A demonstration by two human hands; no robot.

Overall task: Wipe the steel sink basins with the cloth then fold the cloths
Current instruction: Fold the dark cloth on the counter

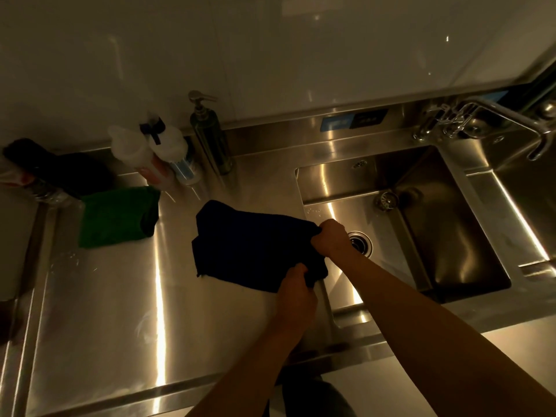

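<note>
Far left: a dark bottle (28, 164) lies tilted at the counter's back edge, its details lost in shadow.
Green cloth (117, 216): folded into a rough square, flat on the steel counter (120, 296), just in front of the bottles.
Spray bottles (150, 152): two pale bottles stand side by side against the back ledge, one with a dark trigger head.
Soap dispenser (207, 130): a steel pump bottle upright just right of the sprays, near the wall.
Dark blue cloth (249, 248): spread on the counter between the green cloth and the basin, its right edge lifted at the basin's left rim.
Left hand (296, 293): closed around the cloth's near right corner, fingers curled tight on the fabric, forearm reaching in from the bottom of the frame.
Right hand (331, 239): pinching the cloth's far right corner, knuckles up, positioned over the left part of the basin.
Sink basin (421, 236): steel, catching warm streaks of light; a round drain (359, 242) shows just right of the right hand, and a small strainer plug (386, 200) sits on the basin's back wall.
Faucet (496, 115): a chrome spout swings out over the upper right, above the divider to a second basin (529, 182) at the frame's edge.
</note>
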